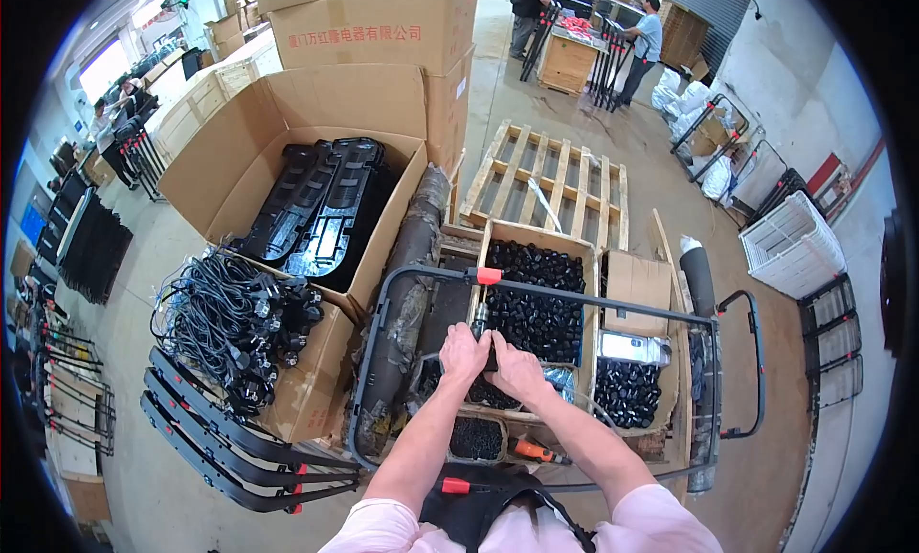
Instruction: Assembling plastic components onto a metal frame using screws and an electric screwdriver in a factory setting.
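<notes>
My left hand (463, 353) and my right hand (518, 366) meet in front of me, fingers closed around a dark screwdriver-like tool (481, 314). Its far end reaches up to the black tubular frame (613, 304), close by a red connector (489, 276) on the far bar. The frame lies across the worktop and surrounds both forearms. Another red piece (456, 485) sits on its near bar, against my body. Beneath the hands are bins of small black parts, partly hidden by my arms. Which hand carries the tool's weight is hidden.
Left stands an open carton (230, 180) of black plastic panels, with a heap of black cables (225, 318) before it. A wooden bin (592, 266) holds black caps. An orange tool (538, 450) lies near me. Beyond are a wooden pallet (536, 184) and people at another bench.
</notes>
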Demonstrator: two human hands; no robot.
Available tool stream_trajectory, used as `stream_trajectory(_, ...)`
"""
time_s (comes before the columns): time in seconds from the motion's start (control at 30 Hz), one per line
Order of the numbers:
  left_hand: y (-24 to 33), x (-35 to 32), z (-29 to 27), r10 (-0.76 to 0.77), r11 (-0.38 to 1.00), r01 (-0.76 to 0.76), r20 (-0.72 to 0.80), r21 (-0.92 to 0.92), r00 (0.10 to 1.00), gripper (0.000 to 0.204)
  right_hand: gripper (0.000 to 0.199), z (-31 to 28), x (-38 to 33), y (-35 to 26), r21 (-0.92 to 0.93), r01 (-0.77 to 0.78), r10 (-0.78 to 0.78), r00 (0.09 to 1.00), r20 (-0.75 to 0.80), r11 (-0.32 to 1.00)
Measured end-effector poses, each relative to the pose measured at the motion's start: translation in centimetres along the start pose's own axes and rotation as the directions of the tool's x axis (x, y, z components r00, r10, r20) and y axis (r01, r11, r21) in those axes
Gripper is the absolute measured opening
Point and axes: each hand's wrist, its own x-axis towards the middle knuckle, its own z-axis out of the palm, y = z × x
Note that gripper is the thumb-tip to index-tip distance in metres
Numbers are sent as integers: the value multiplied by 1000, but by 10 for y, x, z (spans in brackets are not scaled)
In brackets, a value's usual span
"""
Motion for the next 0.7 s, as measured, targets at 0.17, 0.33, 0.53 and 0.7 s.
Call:
stream_trajectory(0.17,6,0,1,52,998,-52,-19,33,998,53,95,14,-5,14,89,-46,46,999,0,995)
stream_trajectory(0.33,7,3,3,42,999,-42,-1,18,999,54,103,6,1,17,95,-51,48,998,29,994)
stream_trajectory(0.53,9,7,5,53,998,-52,-22,29,998,51,104,5,4,21,111,-44,42,999,24,993)
stream_trajectory(0.7,14,11,3,46,998,-46,-9,36,999,51,105,12,7,30,98,16,-11,999,-52,995)
